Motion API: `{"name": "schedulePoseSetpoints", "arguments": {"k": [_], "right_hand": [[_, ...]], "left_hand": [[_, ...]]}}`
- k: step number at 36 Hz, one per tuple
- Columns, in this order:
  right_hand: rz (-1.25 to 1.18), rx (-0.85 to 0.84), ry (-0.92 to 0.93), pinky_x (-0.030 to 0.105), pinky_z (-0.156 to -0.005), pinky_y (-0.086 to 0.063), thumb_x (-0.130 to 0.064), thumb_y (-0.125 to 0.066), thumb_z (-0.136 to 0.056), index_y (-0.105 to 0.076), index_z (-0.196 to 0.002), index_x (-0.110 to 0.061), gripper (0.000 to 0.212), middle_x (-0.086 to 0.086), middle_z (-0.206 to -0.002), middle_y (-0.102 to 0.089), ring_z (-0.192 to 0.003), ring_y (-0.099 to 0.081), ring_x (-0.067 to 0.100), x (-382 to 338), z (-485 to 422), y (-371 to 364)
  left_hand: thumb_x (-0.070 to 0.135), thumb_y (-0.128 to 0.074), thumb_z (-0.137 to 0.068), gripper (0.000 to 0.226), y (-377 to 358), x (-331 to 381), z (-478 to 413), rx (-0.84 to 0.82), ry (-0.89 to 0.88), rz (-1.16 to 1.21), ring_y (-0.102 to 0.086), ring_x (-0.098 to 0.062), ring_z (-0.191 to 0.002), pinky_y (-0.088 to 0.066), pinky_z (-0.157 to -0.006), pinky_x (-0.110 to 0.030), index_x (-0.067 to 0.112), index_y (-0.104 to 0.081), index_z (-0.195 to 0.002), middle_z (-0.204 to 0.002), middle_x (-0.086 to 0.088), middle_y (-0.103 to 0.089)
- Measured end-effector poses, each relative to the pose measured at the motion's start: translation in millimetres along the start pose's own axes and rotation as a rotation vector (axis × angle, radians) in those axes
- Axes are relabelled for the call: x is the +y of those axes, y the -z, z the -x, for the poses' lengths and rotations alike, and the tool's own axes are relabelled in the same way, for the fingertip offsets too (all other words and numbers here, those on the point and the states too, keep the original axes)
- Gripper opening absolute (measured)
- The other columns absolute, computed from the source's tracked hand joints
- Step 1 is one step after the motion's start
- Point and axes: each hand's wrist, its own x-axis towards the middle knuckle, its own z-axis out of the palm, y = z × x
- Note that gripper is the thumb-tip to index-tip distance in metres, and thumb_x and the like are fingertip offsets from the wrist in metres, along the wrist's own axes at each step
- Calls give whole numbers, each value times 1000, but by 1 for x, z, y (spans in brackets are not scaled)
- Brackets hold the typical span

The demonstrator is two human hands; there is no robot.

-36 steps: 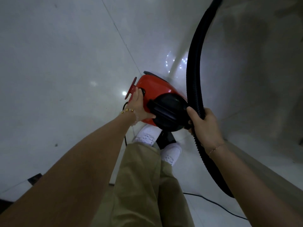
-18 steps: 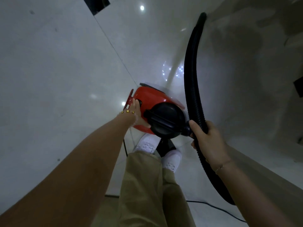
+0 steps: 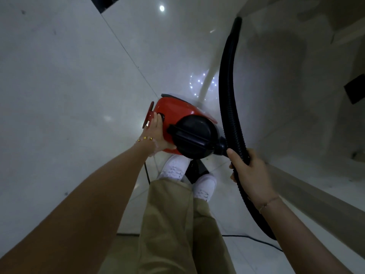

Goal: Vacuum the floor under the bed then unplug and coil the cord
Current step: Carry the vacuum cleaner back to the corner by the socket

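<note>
- vacuum [image 3: 177, 113]: red body with black front cap, sits between the two hands, just beyond the white shoes [image 3: 173, 168]; can't tell if it's off the floor.
- left hand [image 3: 156, 133] holds its side by the red wheel, fingertips at a black button, thumb along the lower edge.
- right hand [image 3: 250, 175] is wrapped tight round the black hose [image 3: 227, 86], just past the cap's joint.
- hose runs up from that grip and down behind the wrist.
- cord [image 3: 254, 239], thin and black, lies on the tile floor [image 3: 69, 95] under the right forearm.

1. Glossy white floor tiles [image 3: 59, 95] carried bright spot reflections; a grout line ran diagonally.
2. White shoes [image 3: 173, 167] stood side by side below khaki trousers [image 3: 173, 224].
3. Dark block [image 3: 355, 91] sat at the floor's right edge.
</note>
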Motion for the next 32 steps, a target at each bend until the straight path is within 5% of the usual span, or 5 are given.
{"name": "schedulePoseSetpoints", "arguments": {"k": [8,11,14,21,32], "right_hand": [[-21,-15,-3,33,-61,-47,-44,-57,-89,-54,-89,-31,13,2,-77,-62,-58,-56,15,-14,9,-1],[-46,-11,-3,32,-61,-47,-42,-58,-89,-54,-88,-31,12,2,-76,-62,-56,-56,14,-24,14,0],[-73,-8,-13,28,-56,-46,-39,-58,-90,-57,-95,-24,16,2,-75,-61,-54,-55,14,-36,20,4],[-95,-123,-50,20,-47,-46,-35,-57,-92,-59,-102,-11,26,6,-72,-59,-51,-53,15,-61,58,28],[130,-300,106,17,-45,-47,-37,-56,-92,-60,-76,-12,29,3,-58,-60,-43,-54,12,-193,173,91]], "left_hand": [[26,-66,-81,77,11,38,21,103,-539,-264,-17,-22,-146,-6,-119,-34,18,-27,-147,-156,-2,-26],[28,-61,-84,44,19,55,22,22,-555,-394,-46,-26,-126,-35,-105,-35,14,-54,-126,-134,-5,-52],[26,-58,-86,29,27,66,26,24,-520,-460,-57,-26,-103,-47,-83,-35,10,-58,-110,-109,-8,-61],[23,-60,-85,31,28,59,64,-14,-319,-462,-60,-29,-105,-48,-85,-37,8,-56,-112,-113,-12,-63],[23,-64,-77,14,136,15,262,142,9,99,-63,-26,-88,-49,-71,-32,15,-59,-88,-91,-7,-67]]}}
